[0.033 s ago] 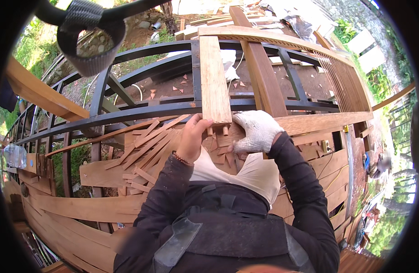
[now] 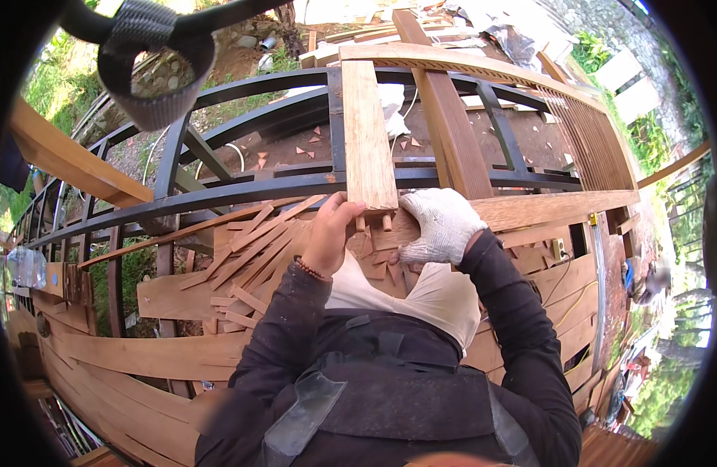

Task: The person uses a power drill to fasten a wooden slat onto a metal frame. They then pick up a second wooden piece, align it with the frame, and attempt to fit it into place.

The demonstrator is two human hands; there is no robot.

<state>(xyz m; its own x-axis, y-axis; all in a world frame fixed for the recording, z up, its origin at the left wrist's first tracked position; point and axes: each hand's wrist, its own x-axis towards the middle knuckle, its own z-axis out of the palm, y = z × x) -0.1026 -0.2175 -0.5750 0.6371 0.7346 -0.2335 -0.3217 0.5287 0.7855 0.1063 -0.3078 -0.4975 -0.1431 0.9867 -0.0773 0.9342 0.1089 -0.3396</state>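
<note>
A pale wooden board lies across the black metal frame, its near end toward me. Two short round dowels stick out of that end. My left hand, bare and with a beaded bracelet, is closed on the board's near left corner, thumb near the top edge. My right hand, in a whitish knit glove, is curled over the near wooden rail, just right of the dowels. Its fingertips are partly hidden below the rail.
Thin wood strips lie heaped at the left on wide planks. A darker brown beam crosses the frame. A slatted wooden panel is at the right. An orange-brown beam juts in at the left.
</note>
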